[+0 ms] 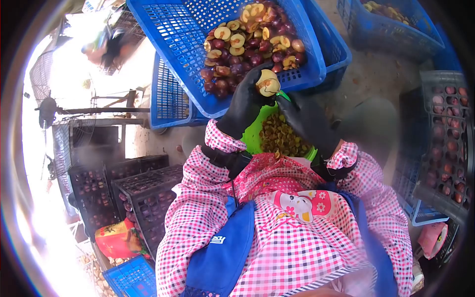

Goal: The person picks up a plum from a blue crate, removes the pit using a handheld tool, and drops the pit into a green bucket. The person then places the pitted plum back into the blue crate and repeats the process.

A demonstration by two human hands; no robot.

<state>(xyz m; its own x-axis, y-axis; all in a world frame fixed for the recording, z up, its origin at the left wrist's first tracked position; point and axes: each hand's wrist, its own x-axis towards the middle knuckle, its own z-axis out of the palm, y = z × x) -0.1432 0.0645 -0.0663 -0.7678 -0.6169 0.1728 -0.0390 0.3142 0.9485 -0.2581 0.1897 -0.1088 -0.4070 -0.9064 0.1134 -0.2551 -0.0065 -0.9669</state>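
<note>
My left hand (pixel 243 104), in a black glove, is closed around a halved plum (pixel 267 82), its pale cut face turned up. In my right hand (pixel 309 121), also black-gloved, is a small tool with a green handle (pixel 283 95); its tip meets the edge of the plum half, and its exact kind is hard to make out. Below both hands a bright green basin (pixel 253 136) holds many small brownish pieces (pixel 282 136) that look like plum stones. Just beyond my hands, a tilted blue crate (pixel 170 42) carries dark red plums and cut halves (pixel 247 47).
More blue crates (pixel 166 94) stand under and beside the tilted one, and another (pixel 396 34) is at the upper right. Black crates of plums (pixel 141 188) are stacked at left, others (pixel 448 143) at right. A standing fan (pixel 48 108) and a blurred person (pixel 116 47) are at left.
</note>
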